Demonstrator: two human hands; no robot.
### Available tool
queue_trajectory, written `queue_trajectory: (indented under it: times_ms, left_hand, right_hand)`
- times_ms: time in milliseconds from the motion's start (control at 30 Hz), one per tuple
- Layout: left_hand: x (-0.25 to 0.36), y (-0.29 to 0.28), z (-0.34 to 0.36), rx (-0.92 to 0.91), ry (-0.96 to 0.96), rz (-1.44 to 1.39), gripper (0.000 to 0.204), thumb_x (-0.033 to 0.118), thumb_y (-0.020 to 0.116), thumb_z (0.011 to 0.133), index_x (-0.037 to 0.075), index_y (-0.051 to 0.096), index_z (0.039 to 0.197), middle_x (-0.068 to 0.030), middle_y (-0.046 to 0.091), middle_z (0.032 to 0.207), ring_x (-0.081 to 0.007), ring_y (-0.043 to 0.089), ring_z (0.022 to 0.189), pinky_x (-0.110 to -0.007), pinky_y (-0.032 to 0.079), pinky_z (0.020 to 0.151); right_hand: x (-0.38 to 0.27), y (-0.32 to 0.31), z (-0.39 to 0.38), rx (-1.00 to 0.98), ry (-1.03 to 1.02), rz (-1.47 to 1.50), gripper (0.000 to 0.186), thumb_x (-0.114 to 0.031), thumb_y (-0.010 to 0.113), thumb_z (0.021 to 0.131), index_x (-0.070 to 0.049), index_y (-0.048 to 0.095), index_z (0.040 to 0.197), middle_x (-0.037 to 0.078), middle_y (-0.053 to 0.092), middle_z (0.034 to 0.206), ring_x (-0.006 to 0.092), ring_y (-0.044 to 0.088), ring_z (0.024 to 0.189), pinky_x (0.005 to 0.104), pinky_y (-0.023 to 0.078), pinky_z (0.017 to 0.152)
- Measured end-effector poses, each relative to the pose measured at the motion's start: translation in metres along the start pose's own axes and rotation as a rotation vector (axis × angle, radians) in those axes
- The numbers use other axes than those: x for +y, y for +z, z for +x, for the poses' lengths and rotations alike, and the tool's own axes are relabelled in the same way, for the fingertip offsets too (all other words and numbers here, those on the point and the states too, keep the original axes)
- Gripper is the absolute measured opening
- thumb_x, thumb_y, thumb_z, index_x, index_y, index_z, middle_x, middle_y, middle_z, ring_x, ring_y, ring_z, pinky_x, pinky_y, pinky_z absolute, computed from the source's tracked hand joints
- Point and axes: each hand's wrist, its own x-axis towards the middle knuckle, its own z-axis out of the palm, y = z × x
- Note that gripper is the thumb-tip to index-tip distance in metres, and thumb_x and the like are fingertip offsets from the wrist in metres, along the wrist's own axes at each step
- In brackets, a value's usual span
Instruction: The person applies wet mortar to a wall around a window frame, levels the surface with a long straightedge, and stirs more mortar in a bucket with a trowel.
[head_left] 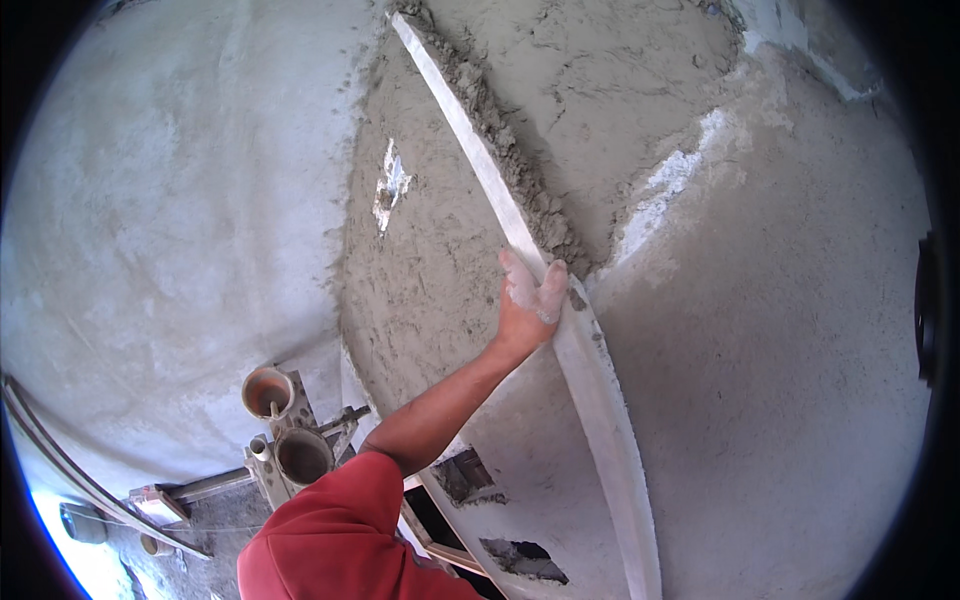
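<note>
My left hand (530,295), coated with pale dust, grips a long light straightedge (460,120) lying diagonally against a surface of wet grey plaster (430,230). A thick ridge of mortar (495,125) runs along the right side of the straightedge's upper part. A ragged white patch (390,185) shows in the plaster left of the bar. My left arm comes up from the lower middle in a red sleeve. My right hand is not in view.
At lower left are two round containers (303,457) of mortar on a spattered support, bent-looking rails (75,470) and a bucket (85,522). Smooth grey wall (160,180) spans the left, and another (770,350) the right. Dark holes (520,558) break the lower wall.
</note>
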Motion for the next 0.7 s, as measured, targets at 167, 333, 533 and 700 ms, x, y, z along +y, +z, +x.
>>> queue_trajectory:
  times_ms: [167, 333, 533, 700]
  left_hand:
    - [-0.074, -0.021, -0.023, 0.118, -0.102, 0.092, 0.041, 0.023, 0.057, 0.087, -0.009, 0.038, 0.103, -0.0231, 0.061, 0.079, -0.0342, 0.063, 0.074, -0.04, 0.048, 0.068]
    - [-0.121, -0.05, -0.053, 0.118, -0.187, 0.052, 0.041, 0.024, 0.058, 0.087, -0.008, 0.036, 0.103, -0.0238, 0.061, 0.081, -0.0344, 0.062, 0.075, -0.041, 0.048, 0.068]
    - [-0.127, -0.054, -0.057, 0.089, -0.252, 0.103, 0.042, 0.025, 0.057, 0.087, -0.007, 0.036, 0.104, -0.0234, 0.06, 0.082, -0.0328, 0.06, 0.075, -0.042, 0.046, 0.069]
    - [-0.148, -0.052, -0.057, 0.18, -0.198, 0.008, 0.041, 0.026, 0.058, 0.087, -0.005, 0.037, 0.105, -0.0213, 0.056, 0.086, -0.0288, 0.056, 0.081, -0.042, 0.044, 0.074]
  right_hand:
    - [0.029, 0.004, -0.036, 0.13, -1.117, -1.676, 0.062, -0.018, 0.071, 0.079, 0.006, 0.044, 0.13, 0.019, 0.063, 0.093, 0.0282, 0.06, 0.079, 0.041, 0.051, 0.075]
    - [0.028, 0.021, -0.072, 0.003, -0.564, -1.0, 0.054, -0.027, 0.061, 0.087, 0.005, 0.046, 0.128, 0.019, 0.063, 0.093, 0.0273, 0.058, 0.078, 0.0396, 0.05, 0.074]
    - [0.024, 0.007, -0.039, 0.044, -0.517, -0.753, 0.048, -0.034, 0.056, 0.09, 0.004, 0.051, 0.12, 0.016, 0.061, 0.087, 0.0272, 0.057, 0.076, 0.0414, 0.05, 0.074]
    - [0.033, 0.011, -0.051, 0.071, -0.587, -0.79, 0.046, -0.037, 0.055, 0.09, 0.002, 0.054, 0.114, 0.012, 0.06, 0.08, 0.027, 0.056, 0.073, 0.0426, 0.05, 0.072]
